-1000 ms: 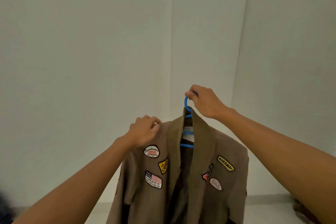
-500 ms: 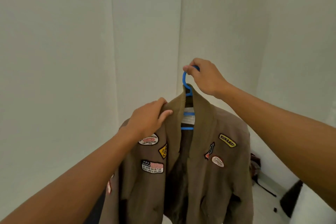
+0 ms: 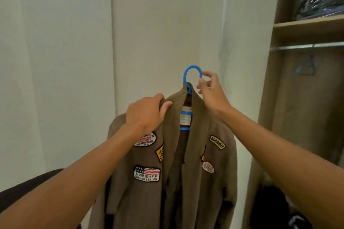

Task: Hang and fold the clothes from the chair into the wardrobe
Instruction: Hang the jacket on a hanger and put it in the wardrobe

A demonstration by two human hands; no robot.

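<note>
Rail [image 3: 307,46]: I see it up and right of the hanger hook [image 3: 192,72].
Right hand [image 3: 211,89]: nearer; fingers pinching the hook's tip.
Left hand [image 3: 147,113]: fingers pressed on the jacket [image 3: 186,173] collar.

Pale, off-white wall panels [image 3: 163,24] fill most of the view, split by vertical seams, under soft, even light. At the right edge stands an open wooden wardrobe [image 3: 270,98]: a shelf [image 3: 307,26] carries a bundle wrapped in clear plastic [image 3: 320,2], and below it runs a metal rail [image 3: 307,46] with a blurred hanger [image 3: 306,68].
</note>
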